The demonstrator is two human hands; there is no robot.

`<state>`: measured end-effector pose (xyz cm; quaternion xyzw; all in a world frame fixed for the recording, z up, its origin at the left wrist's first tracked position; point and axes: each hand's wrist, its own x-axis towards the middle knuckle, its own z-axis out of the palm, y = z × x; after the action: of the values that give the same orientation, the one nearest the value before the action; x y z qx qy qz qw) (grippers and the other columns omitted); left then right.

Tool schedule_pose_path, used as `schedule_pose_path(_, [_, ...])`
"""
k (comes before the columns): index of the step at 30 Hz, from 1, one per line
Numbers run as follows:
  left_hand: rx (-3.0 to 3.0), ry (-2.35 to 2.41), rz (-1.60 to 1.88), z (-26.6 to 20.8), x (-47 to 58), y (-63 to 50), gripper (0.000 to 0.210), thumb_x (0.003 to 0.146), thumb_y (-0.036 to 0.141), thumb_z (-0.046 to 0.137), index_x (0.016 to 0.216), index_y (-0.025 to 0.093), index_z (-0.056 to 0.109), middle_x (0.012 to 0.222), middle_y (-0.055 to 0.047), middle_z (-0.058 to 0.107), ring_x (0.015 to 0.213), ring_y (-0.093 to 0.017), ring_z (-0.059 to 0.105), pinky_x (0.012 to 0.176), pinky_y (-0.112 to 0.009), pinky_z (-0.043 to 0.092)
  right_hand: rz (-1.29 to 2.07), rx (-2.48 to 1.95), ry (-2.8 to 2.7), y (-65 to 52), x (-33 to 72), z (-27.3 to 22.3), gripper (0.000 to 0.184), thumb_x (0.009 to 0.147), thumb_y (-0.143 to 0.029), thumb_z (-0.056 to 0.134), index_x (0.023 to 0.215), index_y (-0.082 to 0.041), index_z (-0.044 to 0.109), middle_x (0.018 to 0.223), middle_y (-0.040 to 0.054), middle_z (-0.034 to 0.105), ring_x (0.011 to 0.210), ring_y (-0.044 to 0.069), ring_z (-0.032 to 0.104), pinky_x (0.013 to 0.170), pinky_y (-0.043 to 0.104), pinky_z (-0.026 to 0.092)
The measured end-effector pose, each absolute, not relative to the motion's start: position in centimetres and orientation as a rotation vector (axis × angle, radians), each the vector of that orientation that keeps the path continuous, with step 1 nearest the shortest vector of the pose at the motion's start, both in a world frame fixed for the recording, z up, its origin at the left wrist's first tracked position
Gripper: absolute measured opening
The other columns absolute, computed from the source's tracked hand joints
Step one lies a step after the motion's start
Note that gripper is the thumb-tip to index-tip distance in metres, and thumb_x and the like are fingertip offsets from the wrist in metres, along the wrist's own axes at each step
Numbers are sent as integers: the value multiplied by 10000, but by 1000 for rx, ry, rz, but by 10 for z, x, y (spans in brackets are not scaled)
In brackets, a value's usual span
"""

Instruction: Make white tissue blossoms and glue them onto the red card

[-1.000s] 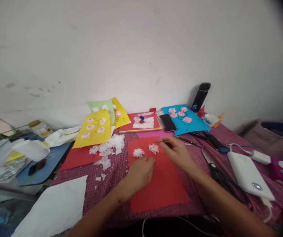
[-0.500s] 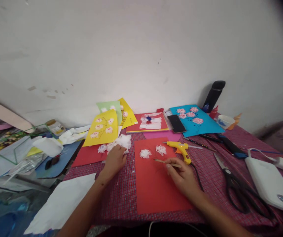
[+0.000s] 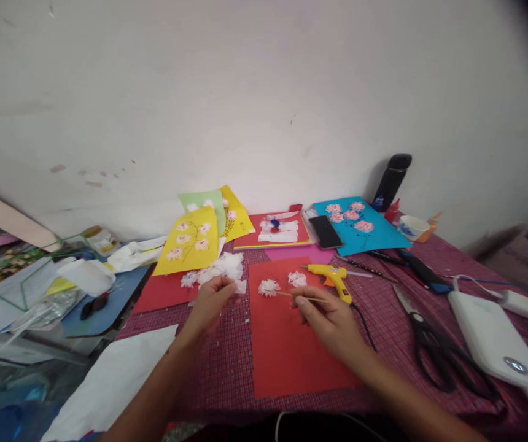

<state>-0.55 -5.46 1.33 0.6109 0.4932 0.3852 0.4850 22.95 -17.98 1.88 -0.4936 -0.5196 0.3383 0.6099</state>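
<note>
My left hand (image 3: 211, 301) is closed in a pinch in front of the pile of crumpled white tissue paper (image 3: 222, 267). A small piece of white tissue paper (image 3: 240, 286) shows at its fingertips. Between the fingers and thumb of my right hand (image 3: 322, 310) is a thin wooden stick (image 3: 312, 299). Its tip points left and reaches the lower edge of the left white tissue flower (image 3: 268, 286). A second tissue flower (image 3: 297, 279) lies to the right on the red sheet (image 3: 287, 350). My right hand is over this sheet.
A yellow glue gun (image 3: 331, 272) lies right of the red sheet, its cord running forward. Farther right are scissors (image 3: 430, 337) and a white power bank (image 3: 494, 337). Behind lie a phone (image 3: 326, 232), a blue flower card (image 3: 369, 242) and a yellow flower card (image 3: 185, 252).
My left hand has drawn back slightly from the tissue pile, its fingers now pinched. The right hand has moved left and up, bringing the stick's tip to the left flower.
</note>
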Motion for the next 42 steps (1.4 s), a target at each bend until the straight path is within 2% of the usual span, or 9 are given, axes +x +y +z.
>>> schedule_pose_path(4, [1206,1015,893,19,13,-75,254,709,371,748,728,168,596,713,3,651,640,-129,627,681,-266,521,783,-1095,-1268,-180,216,30,190,924,-338,587,994,-214,712,760,24,693,614,142,622,564,254,535])
schedule_pose_path(10, [1211,1010,853,26,24,-87,253,715,370,747,736,165,601,701,-19,680,615,-127,621,632,-254,497,803,-1109,-1275,-181,214,24,174,916,-331,582,980,-230,708,758,18,683,600,148,613,546,256,511])
schedule_pose_path(23, [1275,987,827,19,27,-88,223,744,358,735,778,162,633,721,-18,692,648,-133,640,659,-259,504,805,-1159,-1279,-186,218,19,203,930,-367,563,992,-229,698,756,20,675,625,156,616,572,262,517])
schedule_pose_path(28, [1221,947,795,21,26,-90,265,678,289,755,899,163,682,838,-47,738,749,-153,683,712,-270,519,788,-1153,-1253,-185,222,14,214,933,-389,569,990,-225,695,762,26,686,618,158,624,571,268,527])
schedule_pose_path(32, [1286,922,791,20,27,-91,321,628,248,785,915,163,670,824,-38,742,753,-153,680,709,-261,507,757,-1133,-1175,-181,226,12,216,937,-406,583,944,-219,691,789,25,692,564,142,602,538,265,514])
schedule_pose_path(36, [1403,968,812,19,29,-91,291,660,285,785,890,160,659,765,-13,717,689,-133,651,669,-245,481,773,-1120,-1138,-177,229,16,252,928,-438,602,845,-212,676,710,10,658,520,137,568,495,262,481])
schedule_pose_path(42, [1489,960,820,18,31,-91,264,719,298,743,928,167,647,792,-17,715,715,-149,662,677,-253,491,810,-1099,-1139,-175,229,21,287,936,-442,592,806,-199,673,694,8,638,517,128,561,491,258,461])
